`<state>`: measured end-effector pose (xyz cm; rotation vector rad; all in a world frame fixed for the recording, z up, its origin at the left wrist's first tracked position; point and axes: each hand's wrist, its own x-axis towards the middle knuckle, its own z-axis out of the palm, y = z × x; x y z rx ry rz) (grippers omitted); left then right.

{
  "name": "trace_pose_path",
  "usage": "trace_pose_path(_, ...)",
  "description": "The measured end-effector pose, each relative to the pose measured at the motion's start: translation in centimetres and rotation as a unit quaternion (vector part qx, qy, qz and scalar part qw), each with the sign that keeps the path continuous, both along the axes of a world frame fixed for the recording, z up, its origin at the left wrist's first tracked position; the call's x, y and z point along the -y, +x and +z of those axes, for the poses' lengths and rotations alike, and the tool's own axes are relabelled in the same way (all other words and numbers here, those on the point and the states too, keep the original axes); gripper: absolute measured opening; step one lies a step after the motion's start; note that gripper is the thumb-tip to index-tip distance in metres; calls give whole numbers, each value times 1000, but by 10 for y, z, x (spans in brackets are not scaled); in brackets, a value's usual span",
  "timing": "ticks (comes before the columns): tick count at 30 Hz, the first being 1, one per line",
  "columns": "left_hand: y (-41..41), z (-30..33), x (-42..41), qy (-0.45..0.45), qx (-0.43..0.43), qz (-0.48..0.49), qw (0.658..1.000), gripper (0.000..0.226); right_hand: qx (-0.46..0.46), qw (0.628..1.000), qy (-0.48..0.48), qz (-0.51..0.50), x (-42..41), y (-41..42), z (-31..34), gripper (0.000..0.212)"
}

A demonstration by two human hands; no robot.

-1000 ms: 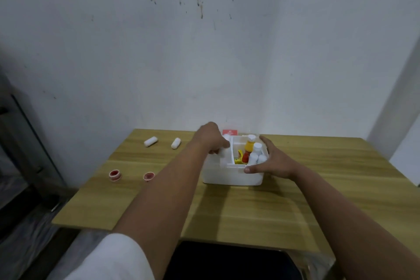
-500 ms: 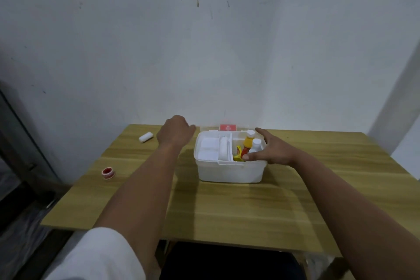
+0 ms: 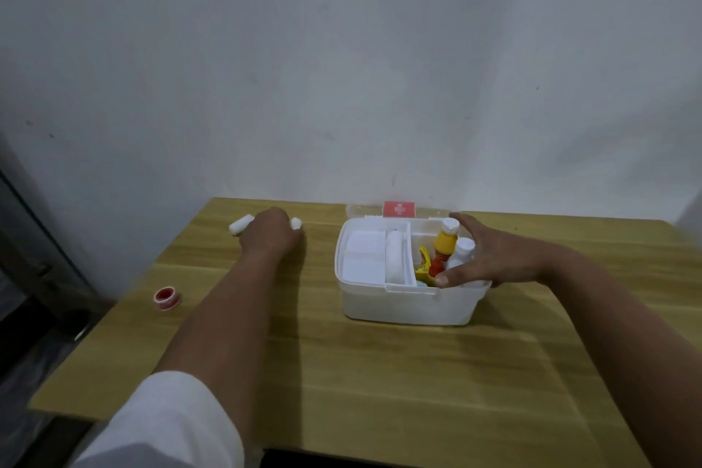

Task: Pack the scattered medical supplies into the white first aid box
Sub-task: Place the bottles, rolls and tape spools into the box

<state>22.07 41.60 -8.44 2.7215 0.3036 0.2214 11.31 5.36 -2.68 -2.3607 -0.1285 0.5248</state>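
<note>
A red-and-white tape roll (image 3: 166, 298) lies on the wooden table (image 3: 380, 372), nearer than the left hand (image 3: 271, 236). The right hand (image 3: 490, 258), fingers spread, grips the white first aid box (image 3: 406, 302) by its right rim. Farther off, the left hand covers two white gauze rolls (image 3: 240, 226) (whether gripped, I cannot tell); beyond the box, its lid (image 3: 399, 209) shows a white cross on red.

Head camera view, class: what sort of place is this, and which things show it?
Probably a plain room at home, not a clinic: a bare wooden table pushed against a stained white wall, with only a white first aid box and loose supplies.
</note>
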Motion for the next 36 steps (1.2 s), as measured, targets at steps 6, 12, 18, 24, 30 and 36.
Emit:
trace_pose_path(6,15,-5,-16,72,43,4,997,40,6,1000,6,17,4,8,-6,140)
trace_pose_path(12,15,-4,-55,59,-1,18,998,39,80,996,36,-25,-9,-3,-6,126)
trace_pose_path(18,0,-3,-50,34,16,-5,999,31,176,975,51,-126,-20,-20,-14,123)
trace_pose_path(24,-19,0,-34,-35,57,-13,998,22,191,968,120,-107,-16,-40,-21,133)
trace_pose_path(30,-53,46,15,-170,120,-105,972,39,180,967,142,-112,-17,-50,-26,134)
trace_pose_path(36,-85,85,63,-145,116,-190,964,32,174,968,128,-124,-20,-60,-19,143)
